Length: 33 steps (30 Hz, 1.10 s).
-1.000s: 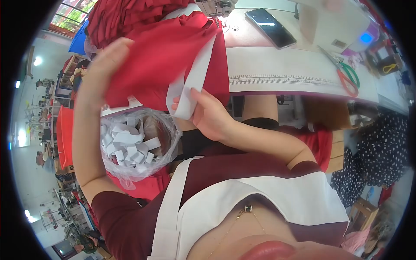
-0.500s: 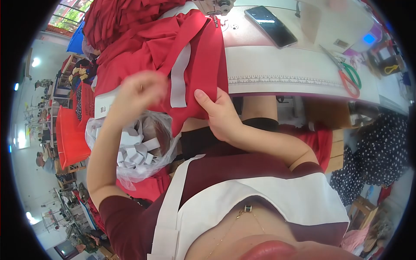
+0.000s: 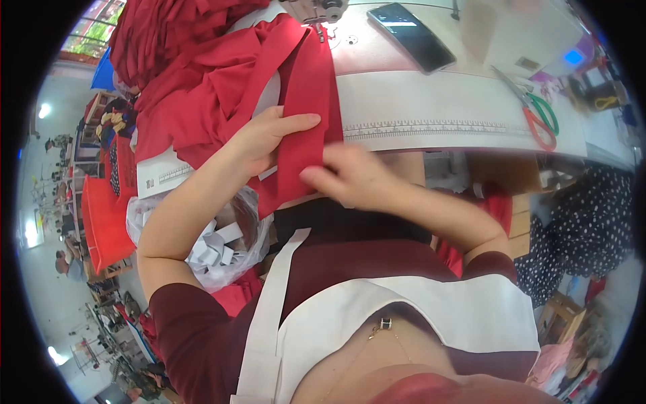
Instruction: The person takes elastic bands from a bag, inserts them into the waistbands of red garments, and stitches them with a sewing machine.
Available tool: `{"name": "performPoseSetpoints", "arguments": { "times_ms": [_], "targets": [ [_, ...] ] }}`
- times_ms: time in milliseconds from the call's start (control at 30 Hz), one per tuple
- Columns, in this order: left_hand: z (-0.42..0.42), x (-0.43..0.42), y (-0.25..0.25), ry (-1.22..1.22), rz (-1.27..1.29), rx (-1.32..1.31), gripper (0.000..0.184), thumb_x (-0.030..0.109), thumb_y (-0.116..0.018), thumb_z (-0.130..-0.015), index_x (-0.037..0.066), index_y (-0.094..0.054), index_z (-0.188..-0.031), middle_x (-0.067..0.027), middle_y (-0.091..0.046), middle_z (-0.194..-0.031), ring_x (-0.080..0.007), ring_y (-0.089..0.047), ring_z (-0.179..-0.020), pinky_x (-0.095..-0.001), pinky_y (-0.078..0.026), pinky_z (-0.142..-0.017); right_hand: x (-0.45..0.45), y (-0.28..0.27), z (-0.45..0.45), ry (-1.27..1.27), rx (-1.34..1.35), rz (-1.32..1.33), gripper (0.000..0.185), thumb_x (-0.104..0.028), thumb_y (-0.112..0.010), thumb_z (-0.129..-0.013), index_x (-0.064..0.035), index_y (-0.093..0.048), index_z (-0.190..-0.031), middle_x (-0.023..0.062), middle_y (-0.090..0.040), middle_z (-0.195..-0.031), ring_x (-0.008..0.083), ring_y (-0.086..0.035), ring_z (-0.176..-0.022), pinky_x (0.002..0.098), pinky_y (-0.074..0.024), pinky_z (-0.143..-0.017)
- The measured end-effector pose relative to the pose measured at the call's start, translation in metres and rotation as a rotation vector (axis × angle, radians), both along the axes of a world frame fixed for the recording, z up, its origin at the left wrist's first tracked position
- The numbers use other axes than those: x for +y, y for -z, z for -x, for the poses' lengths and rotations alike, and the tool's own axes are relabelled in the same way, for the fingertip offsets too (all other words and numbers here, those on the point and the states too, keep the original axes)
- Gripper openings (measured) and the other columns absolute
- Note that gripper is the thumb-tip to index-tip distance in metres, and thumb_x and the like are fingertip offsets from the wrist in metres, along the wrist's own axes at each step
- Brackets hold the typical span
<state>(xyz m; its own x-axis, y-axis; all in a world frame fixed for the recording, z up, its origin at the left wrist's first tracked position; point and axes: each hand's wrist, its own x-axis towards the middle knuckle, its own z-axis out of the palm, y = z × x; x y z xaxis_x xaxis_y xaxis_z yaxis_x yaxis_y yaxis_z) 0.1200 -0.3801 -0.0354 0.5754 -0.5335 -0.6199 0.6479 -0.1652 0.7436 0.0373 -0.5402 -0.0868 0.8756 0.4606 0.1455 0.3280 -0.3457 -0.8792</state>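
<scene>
Red fabric (image 3: pixel 208 91) lies on the sewing table, and one long folded band (image 3: pixel 304 145) hangs over the front edge. My left hand (image 3: pixel 266 138) grips the band's left side, thumb on top and fingers behind. At the band's right edge is my right hand (image 3: pixel 356 176), blurred, with its thumb over the cloth; whether it pinches the cloth is unclear. Part of a white strip (image 3: pixel 268 94) shows beside the band, largely covered by my left hand and the cloth. Above the band's top end is the sewing machine's presser foot (image 3: pixel 321 34).
A phone (image 3: pixel 412 37) lies on the table behind a printed ruler (image 3: pixel 444 126). Scissors (image 3: pixel 531 111) with red and green handles rest at the right. Below the table's left part, a plastic bag (image 3: pixel 252 252) holds white pieces. A red container (image 3: pixel 104 219) stands farther left.
My left hand has come down from the left onto the band. My right hand first let go of the white strip, then moved to the band's right edge. The band now covers more of the strip.
</scene>
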Motion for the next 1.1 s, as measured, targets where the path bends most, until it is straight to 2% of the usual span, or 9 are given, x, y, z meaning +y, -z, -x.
{"name": "performPoseSetpoints", "arguments": {
  "times_ms": [133,167,333,400,433,467,533,767,1100],
  "targets": [
    [0.002,-0.001,0.007,-0.029,0.117,0.035,0.029,0.016,-0.065,-0.080,0.002,-0.056,-0.103,-0.0064,-0.061,-0.098,-0.0131,-0.060,-0.085,-0.0274,-0.050,-0.074,-0.032,-0.002,-0.054,0.349,-0.787,-0.037,0.016,-0.007,-0.060,-0.072,-0.0044,-0.057,-0.088,0.0078,-0.059,-0.086,0.0271,-0.058,-0.078,0.0349,-0.0472,-0.068],
    [0.004,-0.003,0.008,-0.068,0.150,0.045,0.029,0.017,-0.065,-0.080,0.002,-0.056,-0.103,-0.0063,-0.062,-0.097,-0.0132,-0.061,-0.083,-0.0270,-0.050,-0.073,-0.034,-0.003,-0.064,0.348,-0.786,-0.030,0.016,-0.007,-0.060,-0.072,-0.0044,-0.057,-0.088,0.0078,-0.059,-0.086,0.0271,-0.058,-0.078,0.0349,-0.0472,-0.068],
    [-0.002,-0.001,-0.003,-0.082,0.069,0.007,0.026,0.020,-0.064,-0.081,0.001,-0.059,-0.098,-0.0076,-0.062,-0.093,-0.0126,-0.060,-0.078,-0.0269,-0.049,-0.069,-0.048,-0.015,-0.074,-0.206,-0.864,0.339,0.019,-0.008,-0.058,-0.066,-0.0061,-0.054,-0.084,0.0059,-0.056,-0.089,0.0243,-0.056,-0.081,0.0335,-0.0466,-0.069],
    [-0.024,0.002,-0.028,0.747,-0.774,-0.533,0.027,0.023,-0.065,-0.080,-0.001,-0.060,-0.093,-0.0092,-0.061,-0.095,-0.0141,-0.060,-0.078,-0.0275,-0.047,-0.069,-0.049,-0.007,-0.069,-0.278,-0.802,0.406,0.016,-0.009,-0.056,-0.066,-0.0058,-0.054,-0.081,0.0056,-0.055,-0.086,0.0231,-0.055,-0.080,0.0339,-0.0460,-0.070],
    [-0.024,-0.005,-0.033,0.713,-0.908,-0.878,0.026,0.024,-0.064,-0.078,0.000,-0.061,-0.087,-0.0099,-0.060,-0.095,-0.0174,-0.058,-0.084,-0.0283,-0.045,-0.072,-0.048,0.000,-0.068,-0.313,-0.783,0.419,0.016,-0.008,-0.056,-0.064,-0.0056,-0.053,-0.080,0.0055,-0.055,-0.085,0.0228,-0.055,-0.080,0.0338,-0.0460,-0.070],
    [-0.032,-0.010,-0.020,0.703,-0.901,-0.865,0.026,0.024,-0.064,-0.078,0.000,-0.061,-0.087,-0.0099,-0.060,-0.095,-0.0174,-0.058,-0.084,-0.0283,-0.045,-0.072,-0.048,0.004,-0.066,-0.353,-0.762,0.433,0.016,-0.008,-0.057,-0.063,-0.0055,-0.053,-0.079,0.0054,-0.054,-0.085,0.0225,-0.055,-0.080,0.0336,-0.0460,-0.071],
    [-0.063,-0.016,0.024,0.364,-0.494,-2.044,0.027,0.024,-0.063,-0.076,0.003,-0.060,-0.092,-0.0077,-0.059,-0.099,-0.0205,-0.055,-0.092,-0.0298,-0.042,-0.080,-0.045,0.002,-0.063,-0.370,-0.738,0.444,0.020,-0.008,-0.058,-0.061,-0.0056,-0.054,-0.080,0.0056,-0.055,-0.085,0.0217,-0.055,-0.082,0.0329,-0.0462,-0.073],
    [-0.087,-0.005,0.058,0.380,-0.690,-1.993,0.031,0.027,-0.060,-0.079,0.008,-0.057,-0.103,-0.0032,-0.056,-0.109,-0.0193,-0.051,-0.104,-0.0369,-0.034,-0.092,-0.030,0.011,-0.034,-0.132,-0.589,0.378,0.028,-0.005,-0.061,-0.063,-0.0031,-0.058,-0.091,0.0082,-0.056,-0.096,0.0227,-0.055,-0.099,0.0351,-0.0449,-0.081],
    [-0.150,-0.007,0.064,0.355,-0.555,-1.902,0.036,0.034,-0.061,-0.077,0.006,-0.061,-0.100,-0.0051,-0.057,-0.108,-0.0231,-0.051,-0.103,-0.0369,-0.037,-0.084,-0.034,0.001,-0.084,-0.156,-0.516,0.427,0.021,-0.002,-0.061,-0.062,-0.0059,-0.060,-0.083,0.0052,-0.056,-0.092,0.0229,-0.056,-0.092,0.0347,-0.0449,-0.077]
  ]
}}
